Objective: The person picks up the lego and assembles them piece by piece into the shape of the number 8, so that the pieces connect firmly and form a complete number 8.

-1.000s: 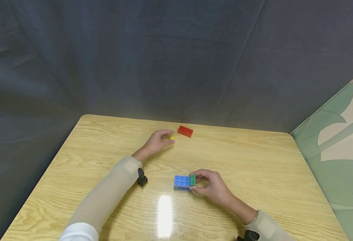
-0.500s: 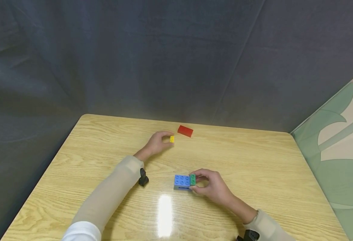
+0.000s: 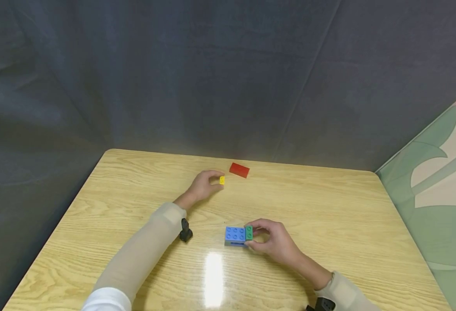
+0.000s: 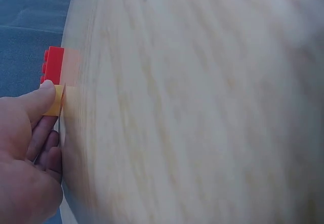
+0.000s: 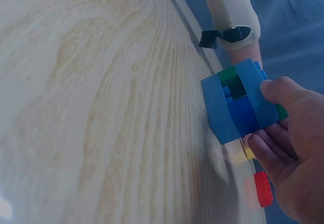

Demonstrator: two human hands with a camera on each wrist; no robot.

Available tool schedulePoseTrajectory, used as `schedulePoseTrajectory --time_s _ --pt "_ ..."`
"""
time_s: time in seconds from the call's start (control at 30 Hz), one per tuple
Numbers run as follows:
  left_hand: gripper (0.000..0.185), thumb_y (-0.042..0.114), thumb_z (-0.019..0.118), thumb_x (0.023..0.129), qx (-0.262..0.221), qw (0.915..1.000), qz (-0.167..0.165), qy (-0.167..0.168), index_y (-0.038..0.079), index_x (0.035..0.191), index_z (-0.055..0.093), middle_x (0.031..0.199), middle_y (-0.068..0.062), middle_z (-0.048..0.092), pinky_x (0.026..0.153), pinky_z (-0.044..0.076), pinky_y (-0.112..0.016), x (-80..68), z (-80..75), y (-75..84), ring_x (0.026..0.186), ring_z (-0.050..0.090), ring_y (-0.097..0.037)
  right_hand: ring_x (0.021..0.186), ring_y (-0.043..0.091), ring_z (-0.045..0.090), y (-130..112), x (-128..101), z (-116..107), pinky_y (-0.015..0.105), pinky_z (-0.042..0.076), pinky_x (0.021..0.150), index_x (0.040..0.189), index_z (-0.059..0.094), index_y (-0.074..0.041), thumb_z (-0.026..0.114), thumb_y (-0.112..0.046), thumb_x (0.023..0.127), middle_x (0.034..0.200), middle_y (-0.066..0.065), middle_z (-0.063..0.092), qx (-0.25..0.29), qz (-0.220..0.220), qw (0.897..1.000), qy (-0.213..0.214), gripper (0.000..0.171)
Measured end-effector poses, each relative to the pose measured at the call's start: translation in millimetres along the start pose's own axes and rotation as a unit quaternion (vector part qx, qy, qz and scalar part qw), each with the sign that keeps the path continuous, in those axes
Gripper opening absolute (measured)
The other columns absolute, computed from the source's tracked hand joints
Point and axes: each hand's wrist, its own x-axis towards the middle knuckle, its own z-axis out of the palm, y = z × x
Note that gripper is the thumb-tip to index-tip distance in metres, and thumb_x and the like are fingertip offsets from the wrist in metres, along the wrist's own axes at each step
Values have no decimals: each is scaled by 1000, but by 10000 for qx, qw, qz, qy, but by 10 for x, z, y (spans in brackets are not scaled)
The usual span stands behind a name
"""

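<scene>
Near the far side of the table, my left hand (image 3: 204,185) pinches a small yellow toy brick (image 3: 222,180) between thumb and fingers. The left wrist view shows the yellow brick (image 4: 54,101) low over the wood, close to a red brick (image 4: 53,64). My right hand (image 3: 272,242) grips a stack of blue and green bricks (image 3: 235,233) at its right end, where a green brick (image 3: 249,233) sits beside the blue studs. From the right wrist, the blue stack (image 5: 238,102) shows a gap in its side with green inside, and the thumb presses on its upper part.
The red brick (image 3: 239,169) lies near the far edge of the wooden table (image 3: 329,207), just right of the left hand. Dark cloth (image 3: 212,77) hangs behind the table, and a patterned panel (image 3: 441,194) stands along the right side.
My left hand has drawn slightly toward me with the yellow brick, which now shows more of its studded top. The right hand and the blue and green stack stay in place.
</scene>
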Motion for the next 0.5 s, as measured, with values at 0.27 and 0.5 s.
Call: schedulePoseTrajectory --time_s 0.27,0.5 --pt "44 9 75 93 -378 9992 -145 19 3 135 64 141 -14 60 115 40 -45 -32 -31 23 133 53 -33 93 19 70 12 -8 1 33 60 83 114 72 -3 84 -3 82 110 6 72 26 -48 10000 -28 34" --pt "44 8 74 94 -430 9990 -19 69 1 136 62 137 -16 62 105 49 -42 -52 -80 52 123 60 -33 92 18 70 21 -8 -4 33 60 82 113 72 -3 84 -3 82 110 6 72 29 -55 10000 -22 33"
